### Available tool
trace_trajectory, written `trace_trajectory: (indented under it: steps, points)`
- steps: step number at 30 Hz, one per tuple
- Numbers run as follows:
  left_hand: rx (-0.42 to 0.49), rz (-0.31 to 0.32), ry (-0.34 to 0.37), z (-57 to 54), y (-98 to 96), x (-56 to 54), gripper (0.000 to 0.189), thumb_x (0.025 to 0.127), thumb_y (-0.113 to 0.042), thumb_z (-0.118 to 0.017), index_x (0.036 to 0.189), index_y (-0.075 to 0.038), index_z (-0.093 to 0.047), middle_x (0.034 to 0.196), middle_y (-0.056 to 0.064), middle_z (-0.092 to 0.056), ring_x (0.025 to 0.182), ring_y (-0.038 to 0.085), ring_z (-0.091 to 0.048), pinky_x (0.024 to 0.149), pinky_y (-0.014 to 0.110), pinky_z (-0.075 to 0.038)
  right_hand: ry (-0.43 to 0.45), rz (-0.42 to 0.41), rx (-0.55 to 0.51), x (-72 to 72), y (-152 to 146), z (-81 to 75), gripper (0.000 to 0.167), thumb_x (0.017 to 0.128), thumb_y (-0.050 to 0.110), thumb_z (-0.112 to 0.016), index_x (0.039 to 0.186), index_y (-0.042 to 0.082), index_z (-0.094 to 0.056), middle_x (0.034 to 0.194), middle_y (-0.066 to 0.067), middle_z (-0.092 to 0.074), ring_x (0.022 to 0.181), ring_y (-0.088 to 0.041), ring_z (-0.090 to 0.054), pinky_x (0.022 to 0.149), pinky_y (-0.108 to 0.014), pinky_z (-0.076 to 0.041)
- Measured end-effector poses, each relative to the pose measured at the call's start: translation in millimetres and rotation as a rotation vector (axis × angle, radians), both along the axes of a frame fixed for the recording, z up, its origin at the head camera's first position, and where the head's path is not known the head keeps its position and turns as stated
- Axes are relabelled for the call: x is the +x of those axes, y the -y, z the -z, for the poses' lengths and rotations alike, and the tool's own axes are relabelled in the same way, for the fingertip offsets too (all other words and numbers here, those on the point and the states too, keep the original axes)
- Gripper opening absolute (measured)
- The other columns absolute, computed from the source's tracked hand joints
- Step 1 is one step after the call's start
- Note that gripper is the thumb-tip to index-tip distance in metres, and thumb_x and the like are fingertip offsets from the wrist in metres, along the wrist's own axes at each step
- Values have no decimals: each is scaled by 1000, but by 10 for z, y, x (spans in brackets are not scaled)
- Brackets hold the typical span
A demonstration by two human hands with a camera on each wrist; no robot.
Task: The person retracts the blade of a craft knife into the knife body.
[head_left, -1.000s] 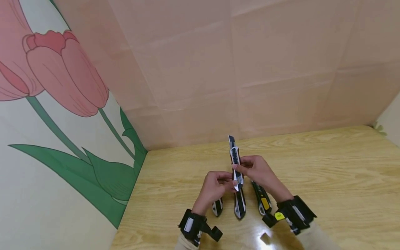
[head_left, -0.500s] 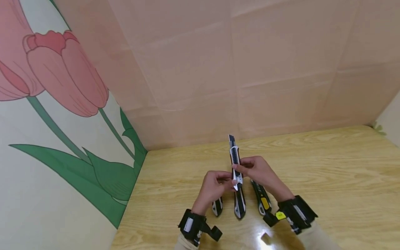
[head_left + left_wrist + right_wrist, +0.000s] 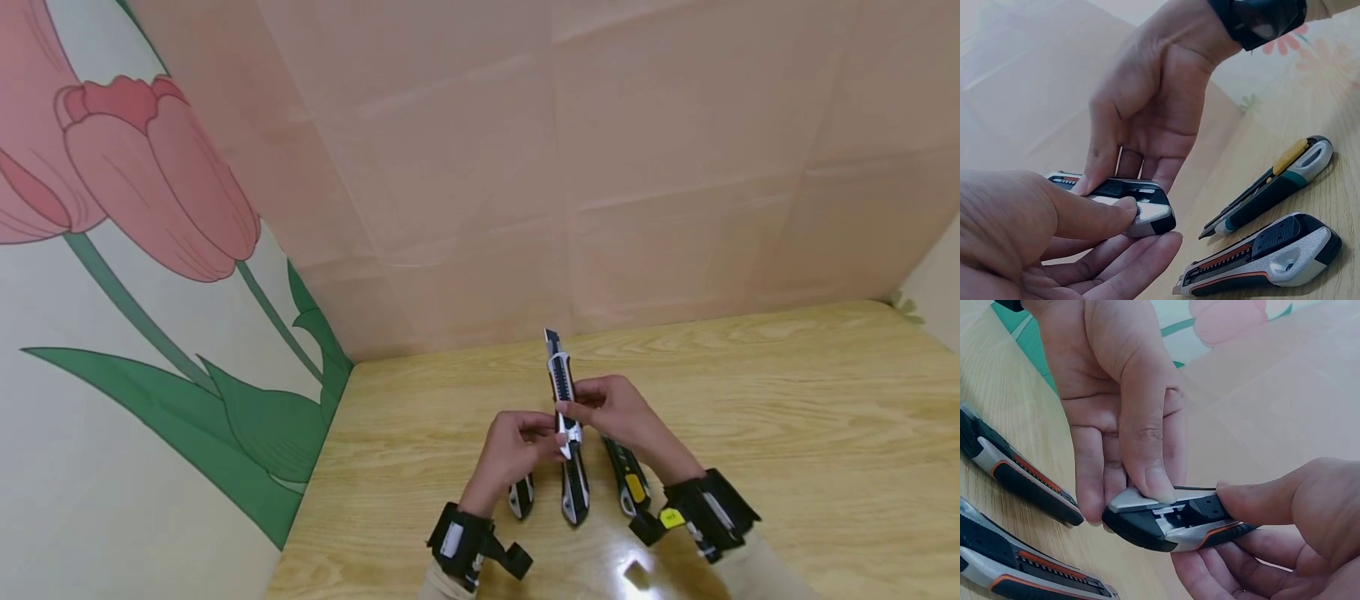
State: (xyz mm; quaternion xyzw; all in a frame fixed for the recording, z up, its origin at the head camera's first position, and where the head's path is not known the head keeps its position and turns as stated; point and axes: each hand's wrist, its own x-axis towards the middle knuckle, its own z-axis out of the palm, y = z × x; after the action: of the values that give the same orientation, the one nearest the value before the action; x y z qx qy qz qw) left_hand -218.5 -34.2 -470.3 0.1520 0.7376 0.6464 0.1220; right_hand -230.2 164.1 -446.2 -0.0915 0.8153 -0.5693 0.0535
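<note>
A silver-and-black utility knife [image 3: 562,385] is held above the table with its blade extended, pointing away from me. My left hand [image 3: 513,450] pinches its rear end, thumb on top, as the left wrist view shows. Further forward, my right hand [image 3: 628,418] grips the body, its thumb [image 3: 1254,501] against the black slider [image 3: 1205,510]. Fingers hide part of the handle. Below lie a second silver-and-black utility knife [image 3: 575,493], a third one [image 3: 521,497] partly hidden by my left hand, and a green utility knife with a yellow slider [image 3: 636,486] beneath my right forearm.
The wood-grain table [image 3: 787,433] runs back to a pinkish sheet [image 3: 675,167]. A wall covering with tulips [image 3: 150,183] stands at the left. A glossy light reflection shows on the tabletop near the front.
The held utility knife's blade tip has shifted slightly to the left and down, the right fingers moving with it. Both hands keep their hold, and the knives on the table stay put.
</note>
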Motion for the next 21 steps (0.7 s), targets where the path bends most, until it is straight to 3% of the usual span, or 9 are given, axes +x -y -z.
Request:
trace_trajectory:
  steps: [11,21]
  points:
    - [11,-25,-9,-25,6,-9,17,92,-2,-74,108,-5,-78,98,7,-77,81,22,-74,81,53,-60,55,29,-43,3,16,-26,36,98,35,-70,111,2,-73,98,-9,-75,87,-22,-67,80,-36,-48]
    - [-44,-46,-34,-12,19,-14,16,90,-2,-76,105,-6,-79,94,5,-77,79,22,-74,78,55,-60,49,25,-64,-5,16,-8,26,98,24,-71,107,0,-75,98,-11,-76,88,-23,-71,83,-42,-56]
